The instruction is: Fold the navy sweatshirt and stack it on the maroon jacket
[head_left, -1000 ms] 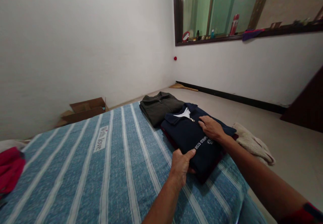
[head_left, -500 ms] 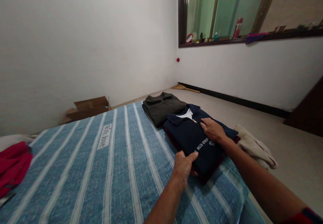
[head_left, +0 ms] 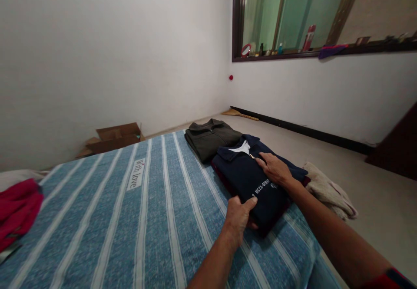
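A folded navy zip-collar shirt (head_left: 243, 176) with white lettering lies on top of a dark red folded garment (head_left: 269, 227), of which only the edges show. My left hand (head_left: 239, 215) grips the near left edge of the navy shirt, thumb on top and fingers underneath. On the upper right of its front rests my right hand (head_left: 275, 168), fingers stretched out near the zip pull. Just behind, a folded dark olive collared garment (head_left: 210, 139) touches or nearly touches the navy shirt.
Everything lies on a bed with a blue, white-striped cover (head_left: 156, 219). A beige cloth (head_left: 330, 191) hangs at its right edge. Pink-red clothing (head_left: 19, 208) lies far left. Beyond stand a cardboard box (head_left: 119, 138) and, on the floor, a broom (head_left: 241, 114). A window sill (head_left: 293, 56) holds small items.
My right hand has slid very slightly left across the navy shirt. The left hand keeps its grip, and the view has shifted a little.
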`<control>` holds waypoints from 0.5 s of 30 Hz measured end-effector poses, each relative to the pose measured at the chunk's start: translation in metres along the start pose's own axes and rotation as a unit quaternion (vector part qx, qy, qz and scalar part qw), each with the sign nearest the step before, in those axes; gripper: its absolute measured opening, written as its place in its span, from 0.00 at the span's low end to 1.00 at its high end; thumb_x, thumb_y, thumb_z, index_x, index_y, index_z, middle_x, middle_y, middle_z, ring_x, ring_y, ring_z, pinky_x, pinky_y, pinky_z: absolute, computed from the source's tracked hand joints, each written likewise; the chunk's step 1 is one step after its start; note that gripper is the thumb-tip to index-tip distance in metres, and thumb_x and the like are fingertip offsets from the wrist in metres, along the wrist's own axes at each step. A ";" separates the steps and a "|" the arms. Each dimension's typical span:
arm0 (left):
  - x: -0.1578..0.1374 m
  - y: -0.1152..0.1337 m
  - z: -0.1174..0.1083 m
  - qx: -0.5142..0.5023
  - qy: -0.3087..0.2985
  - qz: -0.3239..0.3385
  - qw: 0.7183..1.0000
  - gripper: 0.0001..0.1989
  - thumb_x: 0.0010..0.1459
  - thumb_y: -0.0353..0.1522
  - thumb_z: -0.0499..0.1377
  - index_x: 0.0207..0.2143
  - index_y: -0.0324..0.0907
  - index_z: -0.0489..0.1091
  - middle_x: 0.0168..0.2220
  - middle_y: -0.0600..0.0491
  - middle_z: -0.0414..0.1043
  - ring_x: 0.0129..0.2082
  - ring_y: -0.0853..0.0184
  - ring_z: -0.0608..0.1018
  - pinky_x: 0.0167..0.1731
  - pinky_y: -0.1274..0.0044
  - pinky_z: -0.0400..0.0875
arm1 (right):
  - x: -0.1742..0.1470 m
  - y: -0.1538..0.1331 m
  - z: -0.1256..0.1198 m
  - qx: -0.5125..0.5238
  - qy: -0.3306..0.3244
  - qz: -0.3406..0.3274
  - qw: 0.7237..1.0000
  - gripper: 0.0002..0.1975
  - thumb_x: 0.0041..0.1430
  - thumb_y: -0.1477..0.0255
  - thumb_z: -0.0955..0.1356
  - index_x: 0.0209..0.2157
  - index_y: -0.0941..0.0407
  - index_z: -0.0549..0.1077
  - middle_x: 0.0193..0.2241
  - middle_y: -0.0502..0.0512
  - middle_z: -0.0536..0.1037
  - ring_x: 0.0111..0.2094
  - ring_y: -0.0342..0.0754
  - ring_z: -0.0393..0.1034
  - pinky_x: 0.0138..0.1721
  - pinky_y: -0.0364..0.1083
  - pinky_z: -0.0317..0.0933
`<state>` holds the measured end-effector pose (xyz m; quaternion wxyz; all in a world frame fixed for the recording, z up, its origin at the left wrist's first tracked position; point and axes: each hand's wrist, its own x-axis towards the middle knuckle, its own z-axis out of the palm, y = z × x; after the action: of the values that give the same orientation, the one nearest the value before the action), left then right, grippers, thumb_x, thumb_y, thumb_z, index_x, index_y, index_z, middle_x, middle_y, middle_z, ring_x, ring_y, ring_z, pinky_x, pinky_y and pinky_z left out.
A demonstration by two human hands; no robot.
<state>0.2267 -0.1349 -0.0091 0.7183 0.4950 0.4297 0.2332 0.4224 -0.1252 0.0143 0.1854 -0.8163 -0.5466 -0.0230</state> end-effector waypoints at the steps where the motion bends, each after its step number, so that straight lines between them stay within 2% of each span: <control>1: 0.001 -0.001 0.000 0.001 -0.002 0.000 1.000 0.13 0.52 0.34 0.60 0.38 0.35 0.67 0.20 0.54 0.70 0.14 0.69 0.71 0.12 0.79 0.67 | 0.000 -0.001 -0.001 -0.009 -0.003 -0.005 1.000 0.22 0.66 0.58 0.54 0.52 0.55 0.65 0.49 0.59 0.71 0.49 0.54 0.66 0.46 0.48 0.57; 6: -0.004 0.000 0.005 -0.010 -0.023 -0.004 1.000 0.16 0.54 0.37 0.59 0.42 0.35 0.66 0.21 0.51 0.73 0.16 0.66 0.75 0.12 0.80 0.66 | -0.002 -0.003 -0.007 -0.046 -0.006 -0.008 0.999 0.21 0.66 0.58 0.54 0.50 0.54 0.66 0.48 0.59 0.71 0.48 0.53 0.66 0.45 0.47 0.57; 9: -0.013 0.001 0.007 -0.003 -0.065 -0.034 0.997 0.16 0.56 0.38 0.57 0.40 0.35 0.66 0.22 0.49 0.74 0.17 0.66 0.76 0.13 0.81 0.66 | 0.000 -0.002 -0.008 -0.051 -0.010 -0.002 0.999 0.21 0.66 0.58 0.53 0.50 0.54 0.66 0.49 0.59 0.71 0.48 0.53 0.66 0.45 0.47 0.57; 12: -0.019 0.000 0.009 0.011 -0.098 -0.056 0.994 0.13 0.56 0.36 0.57 0.38 0.35 0.66 0.21 0.48 0.74 0.17 0.68 0.76 0.13 0.83 0.65 | 0.001 0.000 -0.008 -0.057 -0.015 0.001 0.998 0.21 0.66 0.57 0.53 0.50 0.53 0.66 0.49 0.59 0.71 0.49 0.53 0.65 0.46 0.48 0.57; 15: -0.021 -0.002 0.011 0.018 -0.088 -0.066 0.994 0.09 0.57 0.33 0.56 0.38 0.34 0.65 0.21 0.49 0.74 0.16 0.68 0.76 0.13 0.83 0.65 | 0.001 0.000 -0.007 -0.061 -0.019 -0.001 0.998 0.21 0.66 0.57 0.53 0.49 0.53 0.66 0.49 0.59 0.70 0.49 0.53 0.65 0.46 0.48 0.57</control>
<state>0.2244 -0.1572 -0.0018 0.7584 0.4967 0.4007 0.1327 0.4239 -0.1266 0.0210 0.1244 -0.8260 -0.5483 -0.0407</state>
